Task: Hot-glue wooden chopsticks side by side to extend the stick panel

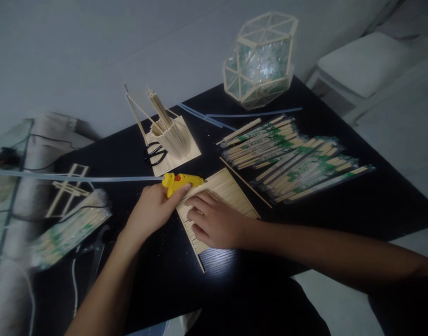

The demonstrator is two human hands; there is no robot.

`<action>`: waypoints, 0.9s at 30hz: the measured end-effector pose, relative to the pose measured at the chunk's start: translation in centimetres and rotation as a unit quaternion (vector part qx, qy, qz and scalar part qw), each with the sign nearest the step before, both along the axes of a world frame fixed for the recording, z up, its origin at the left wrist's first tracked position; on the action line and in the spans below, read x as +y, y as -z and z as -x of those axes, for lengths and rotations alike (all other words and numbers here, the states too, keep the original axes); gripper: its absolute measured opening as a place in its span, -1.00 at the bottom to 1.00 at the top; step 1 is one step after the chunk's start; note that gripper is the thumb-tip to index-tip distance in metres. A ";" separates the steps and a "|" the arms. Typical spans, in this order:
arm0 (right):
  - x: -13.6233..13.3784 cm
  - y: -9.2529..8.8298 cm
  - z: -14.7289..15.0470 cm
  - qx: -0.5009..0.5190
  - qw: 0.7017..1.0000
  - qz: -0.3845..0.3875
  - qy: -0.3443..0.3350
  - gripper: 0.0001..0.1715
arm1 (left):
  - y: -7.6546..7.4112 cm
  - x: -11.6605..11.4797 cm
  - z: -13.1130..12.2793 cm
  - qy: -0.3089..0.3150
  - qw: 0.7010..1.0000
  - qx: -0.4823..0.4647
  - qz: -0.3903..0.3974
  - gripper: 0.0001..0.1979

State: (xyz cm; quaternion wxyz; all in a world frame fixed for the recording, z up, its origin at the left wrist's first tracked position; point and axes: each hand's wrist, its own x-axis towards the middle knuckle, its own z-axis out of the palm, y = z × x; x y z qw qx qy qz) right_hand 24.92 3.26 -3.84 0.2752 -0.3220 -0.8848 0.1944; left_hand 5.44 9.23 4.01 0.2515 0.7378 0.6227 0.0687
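Observation:
My left hand (154, 209) is closed round a yellow glue gun (182, 181), whose nozzle points right over the top edge of a flat mat of wooden sticks (224, 189). A clear glue stick (77, 178) trails left out of the gun's back. My right hand (214, 221) lies on the mat with fingers spread flat, pressing it to the black table (340, 219). A single loose stick (245, 182) lies along the mat's right side.
Packs of wrapped chopsticks (294, 158) lie at the right. A stick-built holder on a square base (172, 135) stands behind, with black scissors (154, 154) beside it. A faceted stick lantern (261, 58) sits at the back. More chopstick packs (70, 228) and a small frame (69, 189) lie left.

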 end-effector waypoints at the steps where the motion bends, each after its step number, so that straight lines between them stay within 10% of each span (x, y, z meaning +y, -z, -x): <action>1: 0.0 0.0 0.0 0.001 1.000 0.000 0.000 -0.86 | 0.0 0.1 -0.1 -0.001 1.000 0.000 0.003 -0.30; 27: 0.0 -0.4 0.0 -0.020 1.000 -0.015 0.007 -0.85 | 0.1 1.2 -1.9 0.030 0.999 -0.021 0.001 -0.32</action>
